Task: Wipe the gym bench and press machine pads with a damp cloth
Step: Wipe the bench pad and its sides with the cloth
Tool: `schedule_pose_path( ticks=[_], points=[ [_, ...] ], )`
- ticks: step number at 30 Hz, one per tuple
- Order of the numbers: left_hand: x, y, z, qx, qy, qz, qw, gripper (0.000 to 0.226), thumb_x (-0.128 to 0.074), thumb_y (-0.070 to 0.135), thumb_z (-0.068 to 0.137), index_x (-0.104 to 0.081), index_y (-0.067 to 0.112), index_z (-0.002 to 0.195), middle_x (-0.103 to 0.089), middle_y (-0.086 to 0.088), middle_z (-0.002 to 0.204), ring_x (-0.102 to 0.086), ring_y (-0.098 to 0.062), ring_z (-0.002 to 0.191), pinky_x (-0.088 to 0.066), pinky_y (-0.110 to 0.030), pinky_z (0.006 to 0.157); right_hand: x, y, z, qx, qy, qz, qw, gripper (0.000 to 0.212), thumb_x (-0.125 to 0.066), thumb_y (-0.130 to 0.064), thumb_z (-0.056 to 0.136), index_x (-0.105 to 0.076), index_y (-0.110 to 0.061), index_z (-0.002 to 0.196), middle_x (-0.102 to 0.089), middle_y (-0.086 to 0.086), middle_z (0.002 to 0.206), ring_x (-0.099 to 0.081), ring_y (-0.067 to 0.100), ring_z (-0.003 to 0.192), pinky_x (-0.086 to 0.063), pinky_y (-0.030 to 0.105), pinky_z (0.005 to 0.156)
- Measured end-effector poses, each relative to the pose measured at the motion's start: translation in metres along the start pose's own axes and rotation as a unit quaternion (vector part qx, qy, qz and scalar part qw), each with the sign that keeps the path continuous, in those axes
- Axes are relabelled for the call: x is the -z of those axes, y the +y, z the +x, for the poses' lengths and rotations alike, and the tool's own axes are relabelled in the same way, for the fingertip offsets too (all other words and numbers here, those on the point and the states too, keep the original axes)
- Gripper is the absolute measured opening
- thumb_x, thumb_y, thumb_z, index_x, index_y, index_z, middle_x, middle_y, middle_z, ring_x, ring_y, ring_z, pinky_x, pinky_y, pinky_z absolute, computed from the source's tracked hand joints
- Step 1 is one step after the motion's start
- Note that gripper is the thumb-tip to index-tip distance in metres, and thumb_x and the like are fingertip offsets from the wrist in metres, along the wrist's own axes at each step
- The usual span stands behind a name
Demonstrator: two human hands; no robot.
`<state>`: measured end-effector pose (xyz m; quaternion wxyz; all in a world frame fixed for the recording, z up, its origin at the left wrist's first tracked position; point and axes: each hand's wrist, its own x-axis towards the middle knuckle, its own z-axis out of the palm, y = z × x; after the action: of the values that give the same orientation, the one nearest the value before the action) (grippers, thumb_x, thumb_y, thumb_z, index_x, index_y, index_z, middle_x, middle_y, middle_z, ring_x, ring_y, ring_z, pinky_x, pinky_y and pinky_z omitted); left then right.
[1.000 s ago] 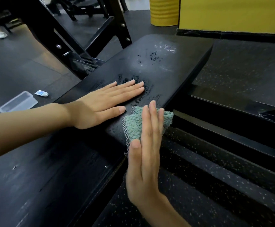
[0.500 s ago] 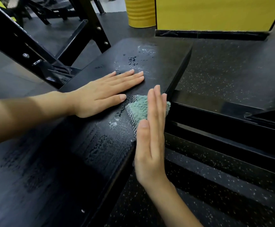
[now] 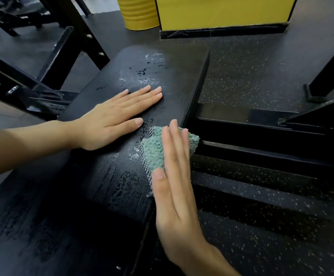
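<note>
Head view: at the far left a black steel frame (image 3: 6, 80) stands beside the bench. The left hand (image 3: 110, 118) lies flat on the bench pad (image 3: 174, 76), fingers straight and together, gripping nothing. The pad is black and grained, and its long axis runs from close by away toward the yellow wall (image 3: 221, 10). Wet streaks and beads shine across it. At its right edge sits a bunched green terry cloth (image 3: 154, 150), one corner hanging over the side. The right hand (image 3: 174, 196) presses it down with flat, straight fingers. Further right is speckled rubber floor (image 3: 251, 72).
</note>
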<state>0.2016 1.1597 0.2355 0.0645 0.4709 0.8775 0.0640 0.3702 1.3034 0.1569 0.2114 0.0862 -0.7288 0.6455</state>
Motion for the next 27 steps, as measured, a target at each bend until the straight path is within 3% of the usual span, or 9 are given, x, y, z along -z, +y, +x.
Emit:
schedule_pose_path(
  ticks=[7, 13, 20, 27],
  points=[
    [-0.002, 0.0, 0.001, -0.02, 0.002, 0.0, 1.0, 0.062, -0.014, 0.056, 0.103, -0.005, 0.029, 0.158, 0.0, 0.019, 0.165, 0.001, -0.007, 0.153, 0.003, -0.032, 0.123, 0.002, 0.013, 0.035, -0.026, 0.042, 0.011, 0.999, 0.054, -0.027, -0.024, 0.103, -0.019, -0.009, 0.155, -0.009, -0.002, 0.166, 0.002, 0.012, 0.153, -0.001, 0.028, 0.123],
    [-0.001, -0.002, 0.001, -0.04, 0.003, -0.011, 0.999, 0.064, -0.016, 0.057, 0.103, -0.008, 0.028, 0.159, -0.002, 0.019, 0.165, 0.0, -0.008, 0.153, 0.001, -0.031, 0.122, 0.014, 0.022, 0.059, -0.028, 0.034, -0.029, 0.999, 0.052, -0.03, -0.021, 0.106, -0.017, -0.014, 0.156, -0.004, -0.003, 0.167, 0.006, 0.006, 0.152, 0.0, 0.049, 0.124],
    [-0.002, -0.002, -0.002, -0.037, 0.0, -0.001, 0.999, 0.062, -0.017, 0.055, 0.104, -0.005, 0.031, 0.159, -0.003, 0.017, 0.166, -0.001, -0.009, 0.153, 0.0, -0.031, 0.121, 0.012, 0.009, 0.009, -0.001, -0.018, -0.033, 0.999, 0.058, -0.03, -0.024, 0.103, -0.012, -0.007, 0.156, 0.001, -0.002, 0.167, 0.005, 0.015, 0.154, -0.001, 0.041, 0.124],
    [-0.003, 0.003, -0.003, -0.034, 0.013, -0.003, 0.999, 0.061, -0.019, 0.052, 0.105, -0.009, 0.027, 0.16, -0.007, 0.014, 0.166, -0.005, -0.011, 0.153, -0.002, -0.036, 0.121, 0.016, 0.011, 0.028, 0.016, -0.027, -0.115, 0.993, 0.059, -0.025, -0.03, 0.103, -0.011, -0.012, 0.157, 0.002, -0.004, 0.167, 0.006, 0.014, 0.153, 0.007, 0.037, 0.123]
  ],
)
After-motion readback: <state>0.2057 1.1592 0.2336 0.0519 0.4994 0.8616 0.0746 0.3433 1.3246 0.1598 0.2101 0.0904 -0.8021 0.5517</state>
